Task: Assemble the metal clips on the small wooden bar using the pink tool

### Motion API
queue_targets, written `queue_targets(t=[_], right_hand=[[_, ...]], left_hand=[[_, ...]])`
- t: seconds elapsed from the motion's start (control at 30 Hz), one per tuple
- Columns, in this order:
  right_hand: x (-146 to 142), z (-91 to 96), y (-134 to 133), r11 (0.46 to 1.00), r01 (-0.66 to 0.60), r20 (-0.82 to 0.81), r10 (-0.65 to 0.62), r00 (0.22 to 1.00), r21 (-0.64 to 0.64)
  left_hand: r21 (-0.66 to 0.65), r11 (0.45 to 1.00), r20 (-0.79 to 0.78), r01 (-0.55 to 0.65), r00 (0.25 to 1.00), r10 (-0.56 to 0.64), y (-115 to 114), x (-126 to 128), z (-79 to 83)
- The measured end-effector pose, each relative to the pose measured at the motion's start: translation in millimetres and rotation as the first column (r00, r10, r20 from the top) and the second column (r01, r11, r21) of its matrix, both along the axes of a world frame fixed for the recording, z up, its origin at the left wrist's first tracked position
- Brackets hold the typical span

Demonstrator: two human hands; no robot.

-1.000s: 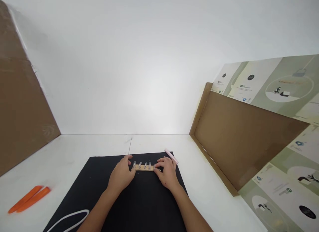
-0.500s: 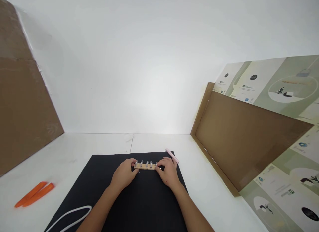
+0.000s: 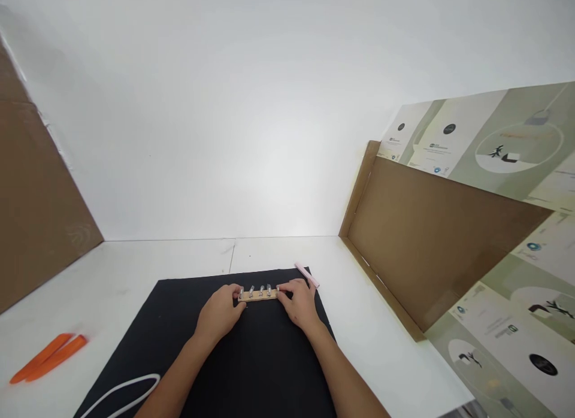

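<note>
Clear pieces (image 3: pixel 261 291) already line the wooden strip (image 3: pixel 256 296), at the far middle of the black mat (image 3: pixel 265 358). Left hand (image 3: pixel 219 314) pinches its left end, right hand (image 3: pixel 302 304) its right; neither end yet released.

Stretches left forearm (image 3: pixel 179 373) and right forearm (image 3: pixel 344 370) forward, slanting both inward. Turns left hand (image 3: pixel 220 312) and right hand (image 3: pixel 300 305) toward each other, slightly apart, backs upward. Curls fingers (image 3: pixel 231 290) opposite thumbs (image 3: pixel 241 309) in a pinch on each side, with wrists (image 3: pixel 197 340) nearly straight.
</note>
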State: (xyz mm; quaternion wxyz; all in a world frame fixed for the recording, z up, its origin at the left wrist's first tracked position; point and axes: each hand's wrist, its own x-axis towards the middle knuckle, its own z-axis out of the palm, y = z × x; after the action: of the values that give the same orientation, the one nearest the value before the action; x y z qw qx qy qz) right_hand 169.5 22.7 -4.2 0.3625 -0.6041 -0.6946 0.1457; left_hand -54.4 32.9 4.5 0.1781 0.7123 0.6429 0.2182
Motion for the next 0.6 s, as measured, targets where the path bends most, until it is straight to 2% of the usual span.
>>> queue_targets(t=[0.37,0.6], right_hand=[[-2.2,-1.3,1.5,1.0,0.023,0.012,-0.023,1.0,0.015],[3.9,0.7,2.8,0.999,-0.019,-0.025,0.018,1.0,-0.027]], left_hand=[[-0.008,1.0,-0.016,-0.002,1.0,0.002,2.2,-0.7,-1.5],[-0.009,1.0,-0.031,0.006,0.999,-0.006,3.1,-0.9,-1.8]])
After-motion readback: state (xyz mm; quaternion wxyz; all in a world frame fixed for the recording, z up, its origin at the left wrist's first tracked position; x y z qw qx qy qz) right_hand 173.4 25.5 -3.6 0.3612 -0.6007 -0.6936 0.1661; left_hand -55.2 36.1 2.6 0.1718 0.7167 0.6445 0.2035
